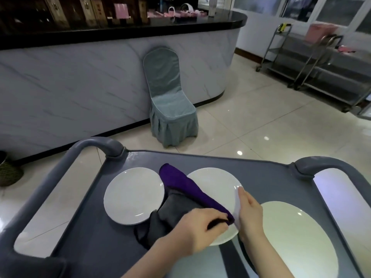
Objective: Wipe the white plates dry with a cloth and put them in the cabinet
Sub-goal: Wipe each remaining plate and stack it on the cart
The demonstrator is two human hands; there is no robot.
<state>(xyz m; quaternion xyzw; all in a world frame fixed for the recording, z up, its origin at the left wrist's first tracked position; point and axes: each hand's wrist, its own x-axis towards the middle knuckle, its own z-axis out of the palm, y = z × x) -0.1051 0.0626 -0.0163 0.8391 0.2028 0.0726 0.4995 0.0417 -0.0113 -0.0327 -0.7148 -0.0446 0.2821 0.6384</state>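
Three white plates lie on the top of a grey cart (pixel 271 177), which has a looped handle at each far corner. The left plate (pixel 133 195) sits flat and clear of both hands. The middle plate (pixel 216 185) is partly covered by a cloth (pixel 180 185) — purple on its upper fold, dark grey where it bunches and spills down onto the cart between the left and middle plates. The left hand (pixel 192 227) rests on the near part of the middle plate with its fingers curled shut, pinching the near end of the cloth between thumb and fingertips. The right hand (pixel 250 213) stands just beside it at the right rim of the same plate, thumb lying along the rim and fingers closed around its edge; the fingers beneath cannot be seen, so how firmly they grip is unclear. Whether that edge is lifted off the cart cannot be told. The right plate (pixel 297 237) is the largest in view and lies just right of the right wrist, its near edge reaching toward the bottom of the frame. Beyond the cart, on the pale tiled floor, a chair (pixel 170 101) in a grey-blue cover stands against a marbled counter (pixel 80 87) with a black top. Further right, well apart from the cart, steel trolleys (pixel 321 63) stand along the wall — one carries something pink.
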